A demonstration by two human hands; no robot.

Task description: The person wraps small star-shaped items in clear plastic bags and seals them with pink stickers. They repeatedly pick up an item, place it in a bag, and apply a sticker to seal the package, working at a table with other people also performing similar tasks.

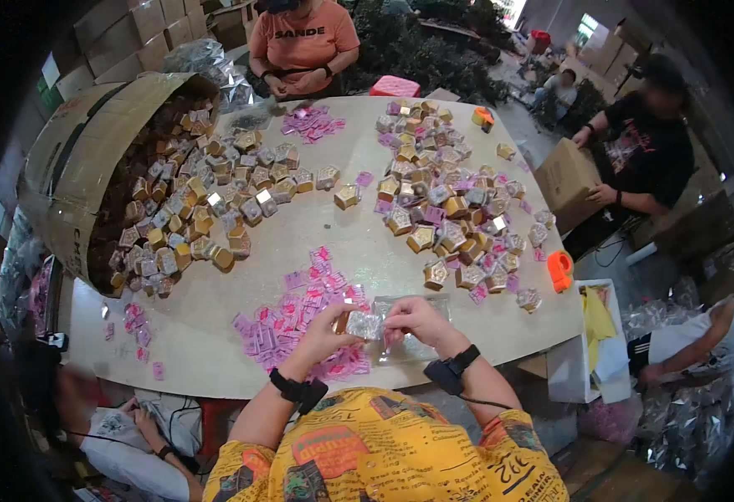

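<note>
Gold-sided, with a silvery face, a small piece [362,325] sits between two bare hands above the table [195,330].

The left hand [325,336] covers its near-left end, so its full outline is hidden; glare blurs its surface, and the clear plastic bag [405,353] is partly masked by the right hand [420,322]. The piece lies in the left hand's grip, thumb and fingers clamped on it, and just left of the right fingertips. Those bunch close, but whether they pinch anything, one cannot tell. Pink packets [277,332] spread beside the left hand, some hidden under it.
</note>
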